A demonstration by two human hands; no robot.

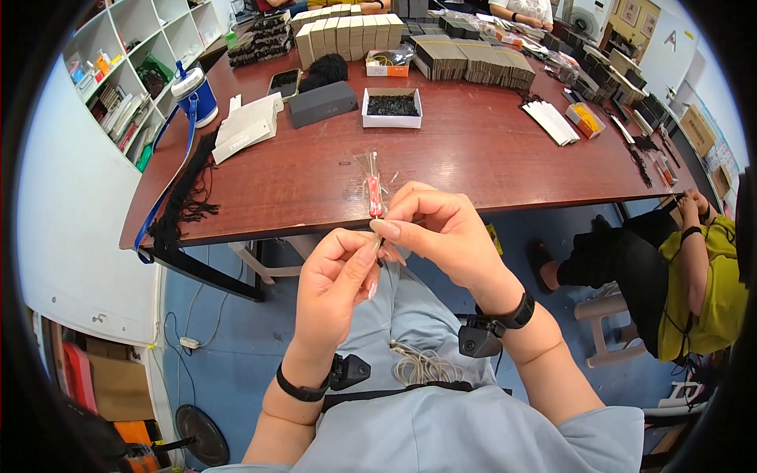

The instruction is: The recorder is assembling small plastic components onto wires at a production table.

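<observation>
My left hand point(337, 272) and my right hand point(438, 229) meet just off the near edge of the wooden table point(276, 173). Thumb and fingers of each are pinched together. Between the fingertips a bit of something small and dark shows, too hidden to name. Right beyond my fingertips a slim tool with a red handle point(374, 195) lies at the table edge under clear tape. Its thin metal tip points toward me and reaches my right fingertips. Whether the tip touches what I pinch, I cannot tell.
Ahead stands a white box of small black pieces point(392, 120) beside a dark grey box point(323, 104). Black cords point(185, 197) hang over the left edge near a blue jug point(195, 96). Stacked cards point(473, 61) fill the back. Another person point(686, 260) sits at the right.
</observation>
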